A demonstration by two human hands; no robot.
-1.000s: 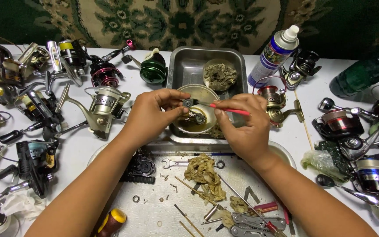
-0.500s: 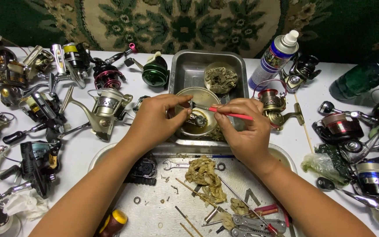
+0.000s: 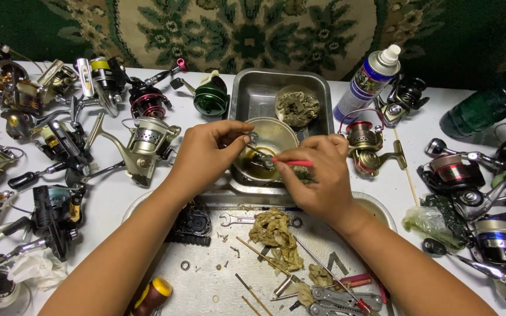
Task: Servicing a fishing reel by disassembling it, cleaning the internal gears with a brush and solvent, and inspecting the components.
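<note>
Left hand (image 3: 209, 153) pinches a small metal part (image 3: 252, 139) between thumb and fingertips, centre of frame, over a shallow round bowl (image 3: 267, 146) with yellowish oily liquid. Right hand (image 3: 317, 175) grips a thin red-handled brush (image 3: 291, 162), tip pointing left onto the part; can't tell if bristles touch it. Bowl sits at the front of a rectangular steel tray (image 3: 247, 93), upper centre. Second small dish of dirty greyish wadding (image 3: 297, 107) at the tray's back right. Spray can (image 3: 365, 85) with white cap just right of the tray, tilted. Bronze spinning reel (image 3: 370, 143) below the can, near the right hand. Silver spinning reel (image 3: 144, 143) left of the left hand; green reel (image 3: 211, 96) upper centre-left. More reels crowd both edges of the white surface (image 3: 118, 199). Lower centre: round metal tray (image 3: 218, 275) holding a small spanner (image 3: 235, 220), soiled rag clump (image 3: 273, 234), thin sticks, loose washers.
</note>
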